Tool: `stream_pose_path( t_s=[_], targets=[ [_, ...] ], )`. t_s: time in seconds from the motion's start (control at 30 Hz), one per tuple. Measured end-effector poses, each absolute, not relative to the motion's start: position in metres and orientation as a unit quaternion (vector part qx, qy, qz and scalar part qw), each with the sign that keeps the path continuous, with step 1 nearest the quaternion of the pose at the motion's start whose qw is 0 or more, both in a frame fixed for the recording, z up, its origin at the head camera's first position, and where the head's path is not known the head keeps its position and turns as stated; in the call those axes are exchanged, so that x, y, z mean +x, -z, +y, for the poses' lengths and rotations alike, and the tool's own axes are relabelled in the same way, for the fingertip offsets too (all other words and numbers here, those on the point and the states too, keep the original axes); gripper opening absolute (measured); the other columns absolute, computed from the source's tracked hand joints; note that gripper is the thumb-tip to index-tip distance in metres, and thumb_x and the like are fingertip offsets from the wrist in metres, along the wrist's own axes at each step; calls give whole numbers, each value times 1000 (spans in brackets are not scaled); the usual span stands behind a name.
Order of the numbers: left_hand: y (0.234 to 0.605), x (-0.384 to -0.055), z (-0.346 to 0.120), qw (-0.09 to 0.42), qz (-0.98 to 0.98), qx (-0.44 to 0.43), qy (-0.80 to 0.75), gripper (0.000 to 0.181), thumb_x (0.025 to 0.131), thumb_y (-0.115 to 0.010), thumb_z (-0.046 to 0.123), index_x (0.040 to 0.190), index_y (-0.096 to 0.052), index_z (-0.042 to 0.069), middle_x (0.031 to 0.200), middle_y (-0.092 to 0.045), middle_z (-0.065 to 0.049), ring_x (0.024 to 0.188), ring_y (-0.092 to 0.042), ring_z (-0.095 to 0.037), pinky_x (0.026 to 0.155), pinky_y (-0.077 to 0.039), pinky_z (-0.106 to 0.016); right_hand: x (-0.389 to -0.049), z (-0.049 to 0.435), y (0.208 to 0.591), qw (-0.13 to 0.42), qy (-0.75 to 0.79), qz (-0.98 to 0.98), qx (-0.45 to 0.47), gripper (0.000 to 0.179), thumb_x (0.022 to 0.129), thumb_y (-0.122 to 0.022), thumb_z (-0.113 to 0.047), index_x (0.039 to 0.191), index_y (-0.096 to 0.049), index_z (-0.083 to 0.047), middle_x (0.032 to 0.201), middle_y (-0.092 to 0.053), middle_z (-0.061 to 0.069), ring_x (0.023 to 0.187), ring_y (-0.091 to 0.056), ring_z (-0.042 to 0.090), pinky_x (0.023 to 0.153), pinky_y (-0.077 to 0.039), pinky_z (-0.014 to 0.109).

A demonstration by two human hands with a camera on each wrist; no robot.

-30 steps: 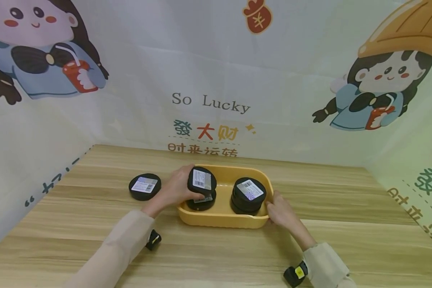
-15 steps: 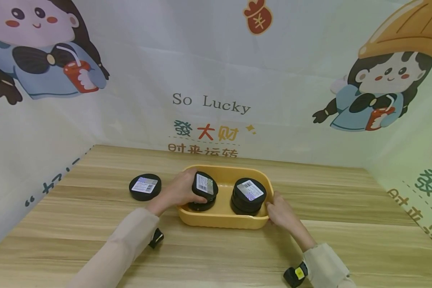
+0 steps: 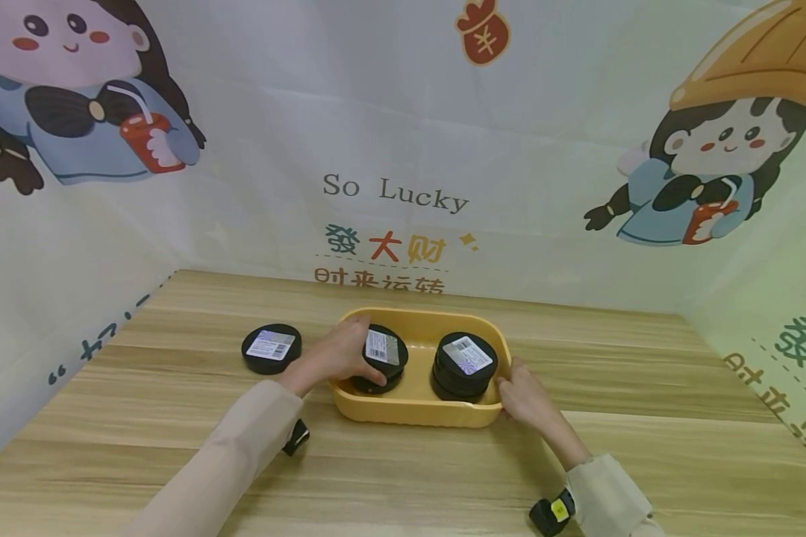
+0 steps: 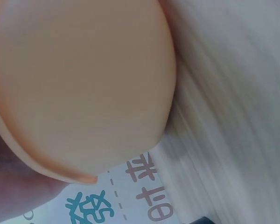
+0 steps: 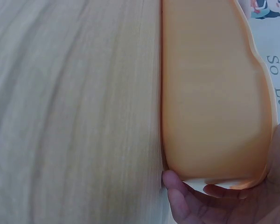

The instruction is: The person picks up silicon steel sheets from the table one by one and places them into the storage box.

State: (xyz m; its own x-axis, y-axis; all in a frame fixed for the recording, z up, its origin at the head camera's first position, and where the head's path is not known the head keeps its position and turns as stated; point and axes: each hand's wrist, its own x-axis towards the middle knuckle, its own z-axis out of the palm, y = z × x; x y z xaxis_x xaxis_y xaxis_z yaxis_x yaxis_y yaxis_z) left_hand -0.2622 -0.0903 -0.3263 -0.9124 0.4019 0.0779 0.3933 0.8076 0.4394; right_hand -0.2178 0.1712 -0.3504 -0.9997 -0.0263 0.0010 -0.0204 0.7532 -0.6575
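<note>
A yellow plastic bin (image 3: 416,412) stands on the wooden table. Reaching over its left end, my left hand (image 3: 339,352) grips a flat round black container (image 3: 386,347) with a white-and-silver label. This container sits at a slight tilt on top of another black container (image 3: 375,388); the left fingers behind it are hidden. In the bin's right half is a stack of similar black containers (image 3: 466,365). My right hand (image 3: 527,393) holds the bin's right end, with its thumb at the rim. The right wrist view shows its fingers (image 5: 177,200) curled under that end.
One more labelled black round container (image 3: 271,348) lies on the wooden table (image 3: 403,485), left of the bin. A printed cloth (image 3: 262,186) hangs behind the table and along its sides. Black wrist devices (image 3: 552,513) show near both sleeves.
My left hand has moved slightly right and down, lowering its black container from above the left one onto it. My right hand and the bin have stayed put.
</note>
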Motion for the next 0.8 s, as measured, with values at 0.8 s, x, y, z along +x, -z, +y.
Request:
stream_pose_path(
  t_s=[0.8],
  targets=[
    [324, -265, -76, 76, 970, 171, -155, 79, 54, -85, 22, 113, -44, -12, 101, -45, -18, 89, -45, -23, 87, -41, -35, -217, 171, 349, 1, 353, 935, -12, 20, 86, -39, -6, 98, -42, 9, 55, -50, 8, 41, -49, 15, 42, -40, 26]
  ],
)
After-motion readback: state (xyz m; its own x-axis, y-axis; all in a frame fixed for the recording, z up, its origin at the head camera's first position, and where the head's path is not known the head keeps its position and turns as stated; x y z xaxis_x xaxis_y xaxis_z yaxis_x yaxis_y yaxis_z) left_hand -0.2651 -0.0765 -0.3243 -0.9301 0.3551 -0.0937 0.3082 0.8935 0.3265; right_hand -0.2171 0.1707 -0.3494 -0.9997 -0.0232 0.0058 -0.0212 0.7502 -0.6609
